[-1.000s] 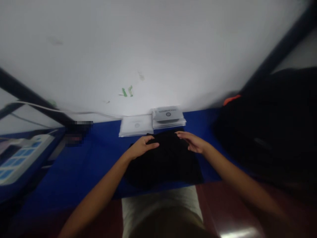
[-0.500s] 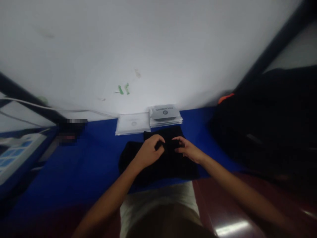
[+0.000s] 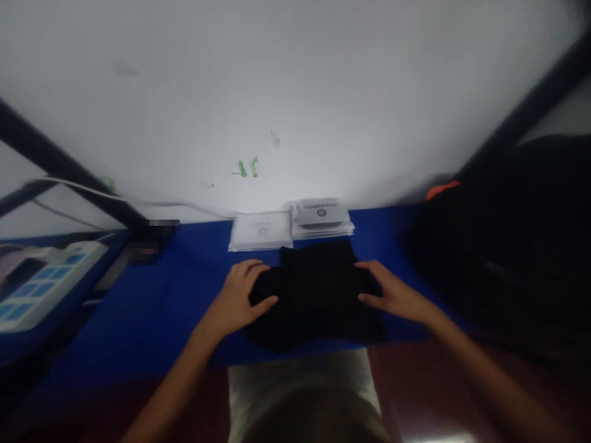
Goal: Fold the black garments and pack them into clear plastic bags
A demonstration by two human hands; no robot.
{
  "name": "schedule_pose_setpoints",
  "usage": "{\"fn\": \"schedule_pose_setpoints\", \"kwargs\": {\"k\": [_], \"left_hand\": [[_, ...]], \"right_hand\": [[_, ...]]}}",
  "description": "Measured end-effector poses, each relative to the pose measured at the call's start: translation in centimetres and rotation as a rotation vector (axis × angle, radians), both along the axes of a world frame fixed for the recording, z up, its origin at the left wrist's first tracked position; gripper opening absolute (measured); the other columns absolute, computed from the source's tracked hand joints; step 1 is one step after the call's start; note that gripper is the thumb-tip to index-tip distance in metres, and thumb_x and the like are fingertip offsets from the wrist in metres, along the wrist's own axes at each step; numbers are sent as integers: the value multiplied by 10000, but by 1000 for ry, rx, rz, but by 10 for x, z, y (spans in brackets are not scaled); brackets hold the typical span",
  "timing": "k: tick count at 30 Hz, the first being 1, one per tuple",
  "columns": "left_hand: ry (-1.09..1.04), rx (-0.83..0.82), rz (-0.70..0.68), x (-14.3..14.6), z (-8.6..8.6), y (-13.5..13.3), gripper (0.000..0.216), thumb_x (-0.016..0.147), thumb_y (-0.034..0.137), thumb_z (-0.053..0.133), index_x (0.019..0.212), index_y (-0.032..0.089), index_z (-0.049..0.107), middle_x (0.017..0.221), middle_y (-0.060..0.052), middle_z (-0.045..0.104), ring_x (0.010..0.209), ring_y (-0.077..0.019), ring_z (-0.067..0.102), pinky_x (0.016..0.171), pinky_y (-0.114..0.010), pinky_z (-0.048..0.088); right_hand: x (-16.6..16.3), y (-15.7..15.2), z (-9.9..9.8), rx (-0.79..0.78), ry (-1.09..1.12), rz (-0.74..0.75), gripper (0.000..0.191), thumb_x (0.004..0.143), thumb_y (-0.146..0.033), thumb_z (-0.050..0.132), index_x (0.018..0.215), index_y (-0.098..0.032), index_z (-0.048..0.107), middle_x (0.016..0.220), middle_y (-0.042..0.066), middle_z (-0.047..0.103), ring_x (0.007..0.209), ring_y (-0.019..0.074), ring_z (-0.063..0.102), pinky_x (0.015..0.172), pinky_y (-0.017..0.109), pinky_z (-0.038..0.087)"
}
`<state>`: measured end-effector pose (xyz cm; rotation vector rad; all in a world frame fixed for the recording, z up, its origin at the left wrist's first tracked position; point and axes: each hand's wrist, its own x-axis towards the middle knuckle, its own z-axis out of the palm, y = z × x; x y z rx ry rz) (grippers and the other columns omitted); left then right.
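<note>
wall [image 3: 351,92]: white, marked | tabletop [image 3: 138,307]: blue | floor [image 3: 415,381]: dark red

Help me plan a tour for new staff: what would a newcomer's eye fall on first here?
Probably the folded black cloth at the middle of the blue table, with the person's left grip and right grip, both bare hands, spread at its two sides. Next come the pale packets just beyond it, against the white wall. Far right, a bright orange patch stands out beside a large dark mass.
</note>
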<state>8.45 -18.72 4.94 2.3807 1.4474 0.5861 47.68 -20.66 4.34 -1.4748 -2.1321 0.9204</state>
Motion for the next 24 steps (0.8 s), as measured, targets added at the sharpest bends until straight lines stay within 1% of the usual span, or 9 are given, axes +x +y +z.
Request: {"fn": "schedule_pose_setpoints", "kwargs": {"k": [2, 3, 5, 8, 11, 16, 20, 22, 24], "left_hand": [[77, 22, -203, 24, 0, 0, 519, 817, 430, 685, 1281, 260, 527, 1381, -102, 468, 1274, -326, 421, 1068, -521, 344], [102, 16, -280, 33, 0, 1, 453, 830, 383, 678, 1247, 258, 551, 1367, -95, 487, 1268, -315, 433, 1066, -512, 341], [117, -3, -362, 45, 0, 4, 291, 869, 273, 628, 1156, 243, 593, 1285, -81, 554, 1218, -279, 487, 1048, -485, 354], [62, -57, -380, 49, 0, 14, 179, 911, 213, 560, 1084, 227, 606, 1169, -58, 619, 1123, -234, 549, 1007, -435, 393], [-38, -163, -377, 45, 4, 26, 150, 924, 288, 581, 1056, 231, 623, 1124, -42, 637, 1078, -214, 569, 978, -391, 425], [-119, -349, -364, 42, 13, 41, 157, 897, 360, 632, 953, 216, 663, 996, -19, 660, 949, -187, 612, 883, -325, 462], [-116, -334, -391, 43, 16, 43, 170, 933, 350, 573, 924, 206, 664, 957, -23, 669, 921, -183, 614, 861, -314, 455], [-110, -316, -382, 44, 17, 43, 170, 940, 340, 556, 918, 206, 657, 943, -23, 669, 910, -184, 613, 848, -311, 453], [-116, -305, -356, 44, 18, 43, 167, 947, 331, 538, 915, 207, 646, 926, -16, 665, 889, -179, 612, 828, -305, 451]], "right_hand": [[-6, -3, 2, 106, -117, 90, 675, 790, -378, 695, 1391, -267, 411, 1469, 111, 385, 1342, 317, 389, 1104, 491, 353], [-8, -3, 2, 138, -161, 127, 646, 796, -353, 689, 1380, -270, 426, 1482, 110, 373, 1361, 312, 366, 1112, 489, 342], [-11, -3, 0, 187, -223, 149, 487, 828, -294, 645, 1292, -257, 500, 1435, 117, 436, 1327, 300, 412, 1094, 489, 360], [-9, 2, -3, 237, -222, 113, 201, 873, -234, 566, 1074, -226, 572, 1315, 127, 539, 1238, 279, 504, 1041, 466, 410], [-6, 12, 1, 227, -145, 110, 87, 909, -237, 520, 975, -218, 575, 1272, 124, 567, 1189, 251, 549, 1002, 418, 439], [-1, 37, 11, 122, -88, 190, 137, 924, -290, 519, 889, -216, 629, 1125, 94, 663, 1056, 242, 629, 939, 395, 465], [-1, 45, 16, 85, -107, 230, 184, 931, -334, 505, 895, -210, 637, 1108, 97, 677, 1045, 248, 634, 933, 399, 465], [-2, 41, 18, 50, -132, 253, 183, 898, -373, 564, 963, -213, 625, 1156, 101, 657, 1078, 256, 619, 944, 401, 466], [-4, 35, 18, 21, -167, 261, 291, 821, -381, 662, 1055, -219, 598, 1250, 108, 610, 1143, 272, 586, 969, 406, 459]]}}
